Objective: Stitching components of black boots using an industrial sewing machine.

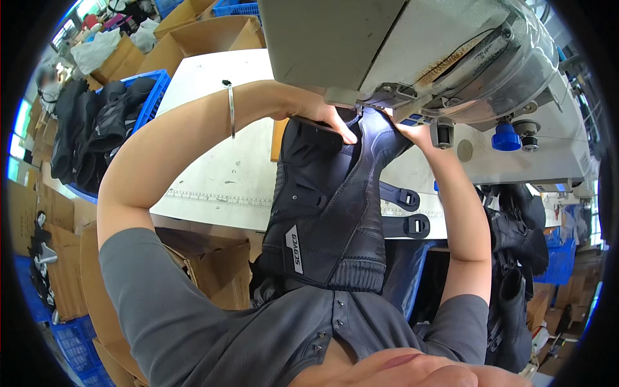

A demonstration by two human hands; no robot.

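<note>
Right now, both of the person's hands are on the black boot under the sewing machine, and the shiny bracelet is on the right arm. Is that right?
Not quite: the shiny bracelet is on the left arm. The head view shows both hands, left and right, on the black boot under the sewing machine.

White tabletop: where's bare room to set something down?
Widest patch: the white tabletop left of the black boot, between the left forearm and the ruler strip. Another lies beyond that forearm, before the cardboard box. Crowded: under the sewing machine, with the left hand and right hand at the boot, and around the buckled straps right of it.
</note>
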